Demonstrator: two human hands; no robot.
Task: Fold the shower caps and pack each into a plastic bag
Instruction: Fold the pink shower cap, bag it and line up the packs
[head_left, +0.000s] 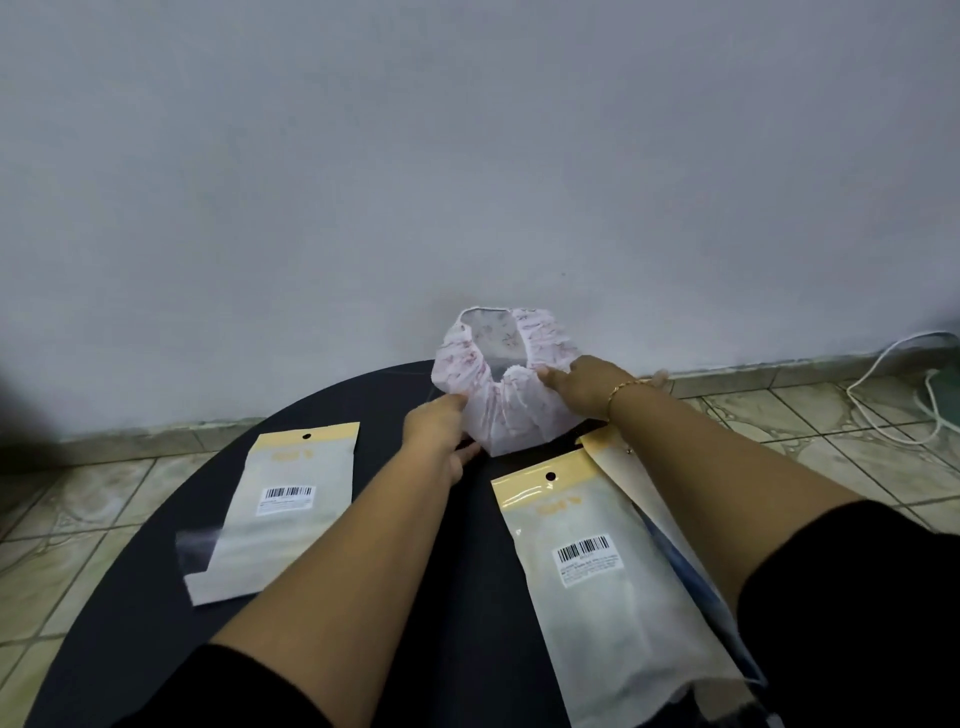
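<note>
A pale pink patterned shower cap (506, 374) stands puffed up at the far edge of the round black table (441, 597), its elastic opening facing me. My left hand (441, 431) pinches the cap's left side. My right hand (582, 382), with a gold bracelet on the wrist, grips the gathered rim on the right. A plastic bag (275, 514) with a yellow header and barcode label lies flat on the left. Another such bag (608, 582) lies on the right, on top of more bags.
A grey wall stands close behind the table. Tiled floor (78, 519) surrounds it. A white cable (904, 415) lies on the floor at the far right. Further bags (639, 467) stick out under my right forearm.
</note>
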